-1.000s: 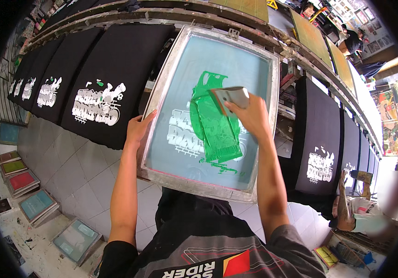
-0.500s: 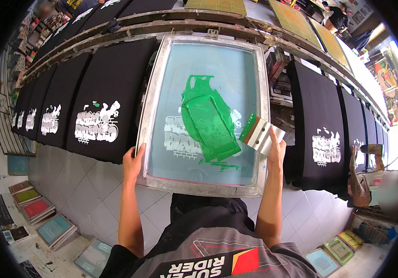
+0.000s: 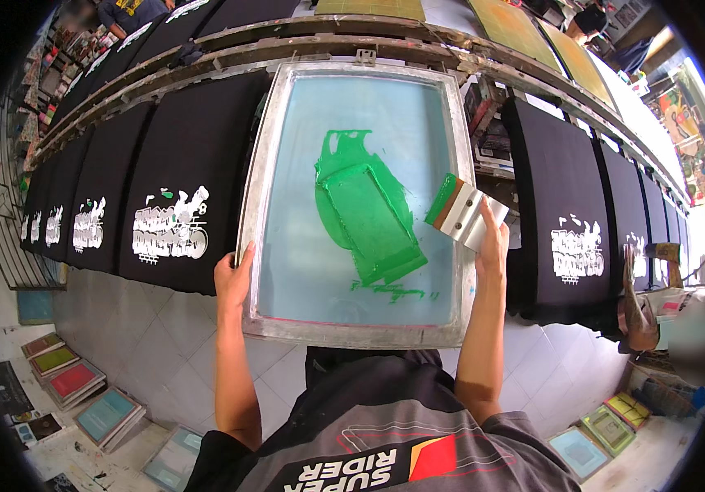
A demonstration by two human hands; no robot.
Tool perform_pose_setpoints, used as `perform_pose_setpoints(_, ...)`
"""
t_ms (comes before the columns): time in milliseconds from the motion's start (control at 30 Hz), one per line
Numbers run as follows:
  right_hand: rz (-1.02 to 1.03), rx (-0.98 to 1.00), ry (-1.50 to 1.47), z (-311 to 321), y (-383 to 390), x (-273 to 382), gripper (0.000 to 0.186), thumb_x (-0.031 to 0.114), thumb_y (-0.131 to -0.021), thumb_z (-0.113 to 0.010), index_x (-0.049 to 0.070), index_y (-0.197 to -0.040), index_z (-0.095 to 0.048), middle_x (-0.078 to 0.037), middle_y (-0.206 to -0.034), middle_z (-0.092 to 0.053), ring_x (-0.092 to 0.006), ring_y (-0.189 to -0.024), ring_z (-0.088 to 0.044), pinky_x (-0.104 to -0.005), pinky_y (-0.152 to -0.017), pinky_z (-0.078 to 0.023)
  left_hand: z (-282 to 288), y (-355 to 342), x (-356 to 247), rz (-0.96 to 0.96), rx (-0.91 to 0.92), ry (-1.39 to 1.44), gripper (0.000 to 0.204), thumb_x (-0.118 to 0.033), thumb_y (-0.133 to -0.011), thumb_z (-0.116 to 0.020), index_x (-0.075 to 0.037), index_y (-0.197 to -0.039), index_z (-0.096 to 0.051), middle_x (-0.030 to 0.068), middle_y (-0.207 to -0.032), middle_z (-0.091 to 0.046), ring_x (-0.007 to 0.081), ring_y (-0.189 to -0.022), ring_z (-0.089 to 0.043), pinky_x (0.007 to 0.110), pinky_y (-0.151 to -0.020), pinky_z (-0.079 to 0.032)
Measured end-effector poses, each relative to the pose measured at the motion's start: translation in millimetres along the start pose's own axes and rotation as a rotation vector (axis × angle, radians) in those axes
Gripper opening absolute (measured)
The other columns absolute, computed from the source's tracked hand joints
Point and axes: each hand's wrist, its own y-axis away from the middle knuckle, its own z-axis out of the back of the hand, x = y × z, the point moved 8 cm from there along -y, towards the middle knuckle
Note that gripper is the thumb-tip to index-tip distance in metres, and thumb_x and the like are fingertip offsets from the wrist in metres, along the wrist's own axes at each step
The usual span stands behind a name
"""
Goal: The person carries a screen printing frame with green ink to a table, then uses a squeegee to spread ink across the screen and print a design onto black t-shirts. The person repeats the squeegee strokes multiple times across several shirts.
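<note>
A silk-screen frame [image 3: 352, 334] with pale blue mesh lies in front of me. Thick green ink [image 3: 369, 217] covers the middle of the mesh, with a few smears below it. My left hand [image 3: 235, 277] grips the frame's left side near its lower corner, thumb on top. In my right hand [image 3: 492, 246] is a squeegee [image 3: 465, 215] with a metal holder and a brown blade coated in green ink. That hand is at the frame's right side, fingers closed around the holder; whether it also bears on the frame is hidden.
Black shirts with white prints stand in a row left [image 3: 192, 164] and right [image 3: 556, 189] of the screen. A wooden rail [image 3: 287, 39] runs behind. Another person's hand [image 3: 638, 316] is at the far right. Stacked screens [image 3: 69, 377] sit at lower left.
The white print that showed through the mesh is no longer visible; the mesh looks evenly pale. The squeegee has risen slightly along the frame's right side. Both hands keep their grips.
</note>
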Motion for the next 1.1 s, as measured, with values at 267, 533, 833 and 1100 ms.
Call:
perform_pose_setpoints(267, -0.023, 0.041, -0.022, 9, 31, 14, 0.049, 0.041, -0.095, -0.073, -0.004, -0.115, -0.070, -0.008, -0.103, -0.071, -0.0131, -0.093, -0.065, -0.0307, -0.085, -0.051, 25, 55, 38, 0.078, -0.164, 0.019, 0.052, -0.046, -0.094, -0.074, 0.006, -0.097, -0.074, 0.0066, -0.083, -0.069, 0.0136, -0.077, -0.057, 0.032, -0.073, -0.047)
perform_pose_setpoints(533, -0.089, 0.420, 0.089, -106, 103, 10, 0.058, 0.048, -0.088, -0.078, -0.003, -0.115, -0.072, -0.009, -0.096, -0.074, -0.0145, -0.088, -0.069, -0.0319, -0.080, -0.055, 130, 160, 116, 0.216, -0.444, 0.262, 0.075, -0.061, -0.100, -0.056, 0.009, -0.124, -0.066, 0.0172, -0.117, -0.069, 0.0273, -0.102, -0.066, 0.038, -0.090, -0.053)
perform_pose_setpoints(833, 0.037, 0.958, 0.142, -248, 209, -16, 0.083, 0.055, -0.086, -0.073, -0.004, -0.141, -0.056, -0.032, -0.149, -0.049, -0.0406, -0.127, -0.060, -0.0408, -0.109, -0.046, 205, 310, 202, 0.387, -0.667, 0.298, 0.092, -0.070, -0.100, -0.046, 0.012, -0.141, -0.053, 0.0231, -0.137, -0.060, 0.0347, -0.118, -0.061, 0.041, -0.100, -0.050)
perform_pose_setpoints(1100, 0.048, 1.092, 0.187, -296, 278, -22, 0.079, 0.058, -0.081, -0.074, -0.008, -0.123, -0.067, -0.030, -0.135, -0.058, -0.0425, -0.118, -0.063, -0.0442, -0.105, -0.049, 225, 336, 243, 0.466, -0.683, 0.283, 0.095, -0.072, -0.100, -0.044, 0.012, -0.143, -0.049, 0.0245, -0.140, -0.058, 0.0360, -0.120, -0.060, 0.042, -0.101, -0.049)
